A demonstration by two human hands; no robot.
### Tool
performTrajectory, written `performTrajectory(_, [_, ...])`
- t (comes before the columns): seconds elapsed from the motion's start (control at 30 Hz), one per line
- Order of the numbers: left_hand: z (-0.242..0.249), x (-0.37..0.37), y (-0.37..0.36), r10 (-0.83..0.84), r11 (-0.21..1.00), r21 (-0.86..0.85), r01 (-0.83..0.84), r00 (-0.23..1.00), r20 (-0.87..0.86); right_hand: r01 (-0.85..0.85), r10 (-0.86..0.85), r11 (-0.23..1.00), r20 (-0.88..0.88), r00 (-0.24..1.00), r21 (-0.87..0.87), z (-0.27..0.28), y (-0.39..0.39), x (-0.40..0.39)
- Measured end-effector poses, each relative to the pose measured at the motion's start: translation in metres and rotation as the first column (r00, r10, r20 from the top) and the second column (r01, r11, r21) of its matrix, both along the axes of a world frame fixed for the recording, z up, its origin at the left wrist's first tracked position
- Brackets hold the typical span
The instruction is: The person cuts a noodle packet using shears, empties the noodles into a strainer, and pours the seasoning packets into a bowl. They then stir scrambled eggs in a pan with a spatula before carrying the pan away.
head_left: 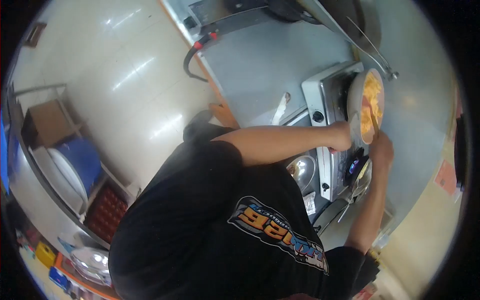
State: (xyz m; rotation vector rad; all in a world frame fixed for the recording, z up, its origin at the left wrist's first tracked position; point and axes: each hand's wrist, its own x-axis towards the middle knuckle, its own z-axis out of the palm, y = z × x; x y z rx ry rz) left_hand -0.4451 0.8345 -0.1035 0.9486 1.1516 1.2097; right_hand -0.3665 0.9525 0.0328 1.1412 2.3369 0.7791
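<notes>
A light-coloured frying pan (pixel 355 95) is tilted above the two-burner gas stove (pixel 326 92), with its inside turned toward the wall side. Yellow food that looks like scrambled egg (pixel 371 89) fills it. My left hand (pixel 342 136) is closed at the pan's near edge, around its handle, which the fingers mostly hide. A brown spatula (pixel 374 121) reaches into the food with its reddish head. My right hand (pixel 382 150) is closed around the spatula's lower end, just beside the pan rim.
A blue flame (pixel 354 166) burns near a smaller pan (pixel 364 175) with utensils in it. A shiny round lid or bowl (pixel 303 173) and a small packet (pixel 310 203) lie before the stove. A long metal utensil (pixel 385 67) and a red-banded black hose (pixel 192 52) are farther off.
</notes>
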Motion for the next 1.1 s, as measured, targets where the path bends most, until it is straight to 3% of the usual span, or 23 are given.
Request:
performTrajectory(0.17, [0.006, -0.009, -0.010, 0.065, 0.993, -0.110, -0.048, 0.985, 0.162, -0.109, 0.073, 0.978, -0.197, 0.978, -0.178, 0.086, 0.040, 0.026])
performTrajectory(0.27, [0.011, -0.016, -0.013, 0.060, 0.989, -0.142, -0.042, 0.991, 0.123, -0.019, -0.029, 0.982, -0.246, 0.969, -0.190, 0.118, 0.086, 0.065])
performTrajectory(0.37, [-0.005, -0.014, -0.006, -0.024, 0.993, -0.107, 0.042, 0.987, 0.161, 0.085, -0.101, 0.980, -0.084, 0.991, -0.179, 0.089, 0.160, 0.078])
performTrajectory(0.43, [-0.008, -0.020, 0.000, -0.059, 0.992, -0.100, 0.075, 0.987, 0.153, -0.096, 0.106, 0.993, 0.150, 0.983, -0.073, 0.036, 0.232, 0.093])
performTrajectory(0.5, [0.001, -0.030, -0.007, -0.086, 0.986, -0.130, 0.100, 0.990, 0.113, 0.090, -0.108, 0.989, -0.162, 0.981, -0.116, 0.004, 0.250, 0.077])
performTrajectory(0.63, [0.012, -0.036, -0.009, -0.115, 0.974, -0.179, 0.139, 0.984, 0.134, -0.070, 0.005, 0.982, -0.342, 0.940, -0.176, -0.003, 0.254, 0.054])
performTrajectory(0.8, [0.033, -0.033, -0.010, -0.047, 0.955, -0.280, 0.097, 0.982, 0.183, -0.248, 0.138, 0.935, -0.383, 0.913, -0.254, -0.008, 0.227, 0.067])
performTrajectory(1.0, [0.028, -0.031, -0.010, -0.016, 0.936, -0.338, 0.093, 0.975, 0.223, -0.410, 0.340, 0.909, -0.435, 0.834, -0.075, 0.010, 0.166, 0.122])
performTrajectory(1.1, [0.031, -0.032, -0.010, -0.026, 0.937, -0.332, 0.112, 0.967, 0.252, -0.359, 0.352, 0.933, -0.311, 0.883, 0.034, 0.009, 0.126, 0.149])
